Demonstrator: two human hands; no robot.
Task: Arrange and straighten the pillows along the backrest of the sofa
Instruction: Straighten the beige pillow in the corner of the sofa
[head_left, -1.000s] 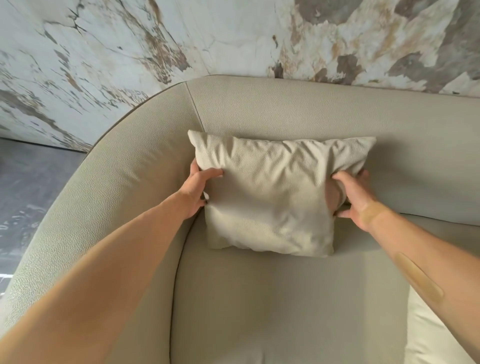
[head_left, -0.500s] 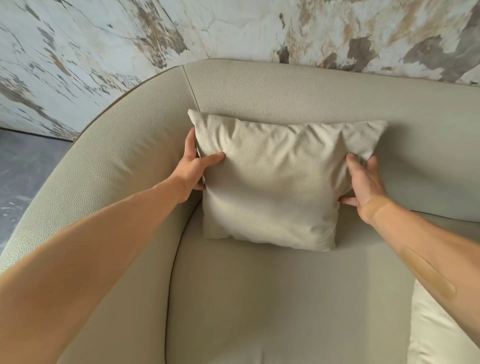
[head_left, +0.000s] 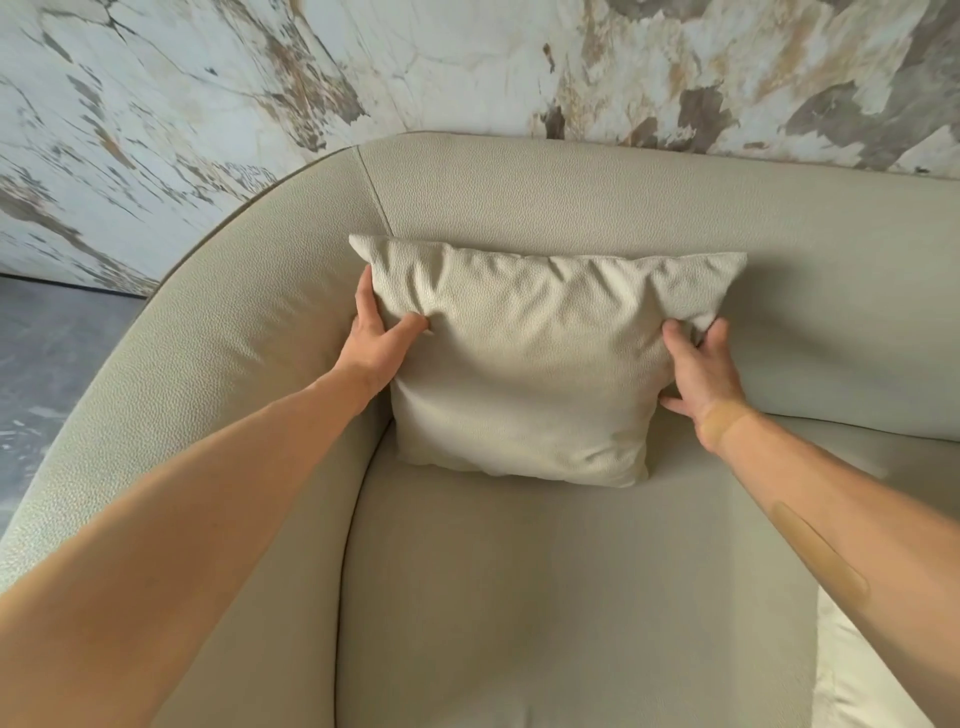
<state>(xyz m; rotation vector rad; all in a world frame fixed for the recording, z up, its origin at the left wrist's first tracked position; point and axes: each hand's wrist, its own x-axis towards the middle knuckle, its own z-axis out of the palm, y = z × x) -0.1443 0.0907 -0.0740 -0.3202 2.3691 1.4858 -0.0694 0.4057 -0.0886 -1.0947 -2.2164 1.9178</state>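
A beige textured pillow (head_left: 530, 364) stands upright on the sofa seat, leaning on the backrest (head_left: 623, 208) near the left corner. My left hand (head_left: 376, 338) grips the pillow's left edge, thumb on the front and fingers behind. My right hand (head_left: 701, 369) holds the right edge, fingers pressing into the fabric just below the upper right corner. The top of the pillow is creased between the two hands.
The sofa's curved left armrest (head_left: 218, 364) wraps around beside my left arm. A lighter cream cushion (head_left: 852, 670) peeks in at the bottom right under my right forearm. A marbled wall (head_left: 415, 67) rises behind the sofa; grey floor (head_left: 47, 364) lies at the left.
Both hands slid up the pillow's sides and pulled it taller against the backrest; its top edge has gone from smooth to creased. My view has tilted slightly.
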